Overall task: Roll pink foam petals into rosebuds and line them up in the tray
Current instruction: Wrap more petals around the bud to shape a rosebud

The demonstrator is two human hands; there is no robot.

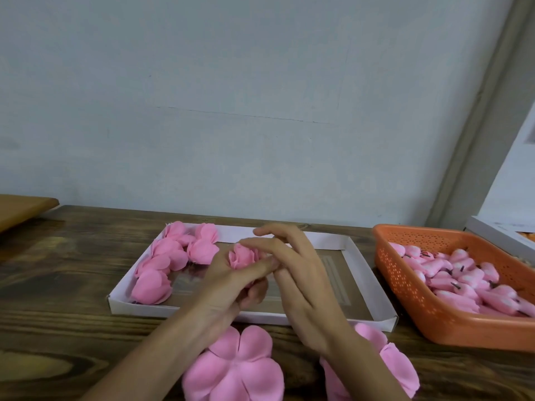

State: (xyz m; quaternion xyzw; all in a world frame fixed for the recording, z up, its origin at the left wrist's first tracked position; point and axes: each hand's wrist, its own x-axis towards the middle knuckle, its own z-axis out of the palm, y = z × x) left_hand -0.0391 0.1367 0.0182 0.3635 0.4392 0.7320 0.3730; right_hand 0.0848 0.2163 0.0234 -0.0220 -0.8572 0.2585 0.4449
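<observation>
L hand [228,287] holds rosebud [242,255], bloom end up.

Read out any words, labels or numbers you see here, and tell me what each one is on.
Nothing here can be read as text.
On the tray: a brown printed panel on the floor, no letters legible.
On the white box at far right: faint grey marks, too blurred to read.
On the basket: no label shows.
</observation>
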